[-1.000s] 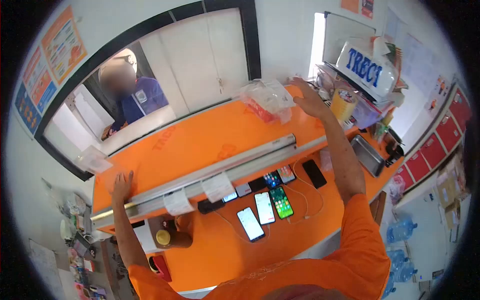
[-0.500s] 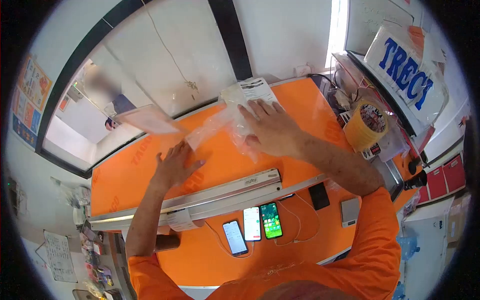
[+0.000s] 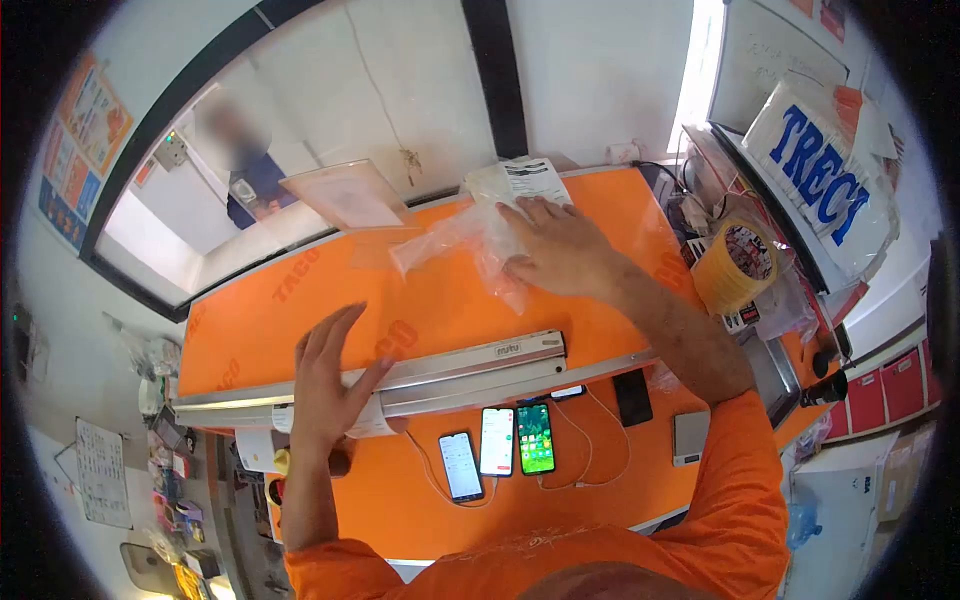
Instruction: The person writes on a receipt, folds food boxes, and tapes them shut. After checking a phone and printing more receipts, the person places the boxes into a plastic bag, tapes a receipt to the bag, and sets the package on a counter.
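Note:
My right hand (image 3: 565, 248) lies with outstretched fingers on a package in clear plastic wrap (image 3: 488, 255), which bears a white printed label (image 3: 535, 180). The package rests toward the back of the orange counter (image 3: 270, 340). My left hand (image 3: 332, 375) is raised near the counter's front edge, thumb and fingers apart, holding nothing. Beneath it, a roll of white paper (image 3: 370, 418) is partly hidden. A long metal rail (image 3: 480, 372) runs along the edge beside this hand. Beyond the package's loose plastic, a clear sign stand (image 3: 345, 195) leans by the window.
Three lit phones (image 3: 497, 441) lie on the lower desk with white cables. A dark flat object (image 3: 632, 397) and a small scale (image 3: 688, 440) are to their right. Rolls of yellow tape (image 3: 735, 268) stand at the right. Another person (image 3: 255, 185) is behind the window, holding a phone-like device.
My left hand has drawn back toward me, away from the loose plastic. My right hand stays on the package. The person at the window now has a device raised.

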The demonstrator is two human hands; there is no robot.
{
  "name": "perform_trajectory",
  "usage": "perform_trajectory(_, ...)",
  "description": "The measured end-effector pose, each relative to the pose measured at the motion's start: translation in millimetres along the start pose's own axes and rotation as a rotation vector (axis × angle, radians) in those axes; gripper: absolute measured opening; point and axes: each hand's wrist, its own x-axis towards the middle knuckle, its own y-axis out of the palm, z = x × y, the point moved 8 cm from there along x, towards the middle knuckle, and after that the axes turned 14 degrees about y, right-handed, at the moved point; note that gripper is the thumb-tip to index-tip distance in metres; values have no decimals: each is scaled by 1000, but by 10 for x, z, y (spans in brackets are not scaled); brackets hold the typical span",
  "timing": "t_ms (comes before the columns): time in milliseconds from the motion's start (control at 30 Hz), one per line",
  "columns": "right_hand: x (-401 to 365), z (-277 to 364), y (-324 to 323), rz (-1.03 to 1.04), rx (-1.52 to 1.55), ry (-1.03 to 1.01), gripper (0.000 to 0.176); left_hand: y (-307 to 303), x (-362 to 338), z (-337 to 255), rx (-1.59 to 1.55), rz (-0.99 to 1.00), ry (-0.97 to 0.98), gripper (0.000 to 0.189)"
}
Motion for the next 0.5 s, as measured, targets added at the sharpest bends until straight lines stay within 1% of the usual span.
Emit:
perform_trajectory(67,121,-9,-97,169,57,104,71,-227,-434,-23,-162,-240,23,53)
perform_trajectory(100,164,-4,-111,254,86,156,70,-243,-697,35,-206,-264,8,52)
perform_trajectory(167,226,21,-189,239,70,223,70,-192,-1214,200,-295,-315,-22,49)
perform_trajectory(200,254,26,-221,230,62,257,69,-165,-1402,252,-411,-369,-93,48)
perform_trajectory(267,332,-19,-176,8,62,261,60,-111,-1721,326,-646,-464,-232,46)
perform_trajectory(300,376,-27,-154,-106,61,265,55,-123,-1818,372,-707,-479,-239,46)
perform_trajectory(367,510,-14,-112,-95,47,327,45,-150,-2001,450,-839,-510,-249,46)
perform_trajectory(400,531,19,-95,-89,35,357,40,-172,-2040,453,-909,-484,-275,46)
perform_trajectory(467,390,163,-330,-553,389,276,33,-110,-2063,544,-1110,-473,-284,45)
perform_trajectory(500,238,284,-546,-789,568,220,30,-86,-2024,607,-1210,-465,-279,45)
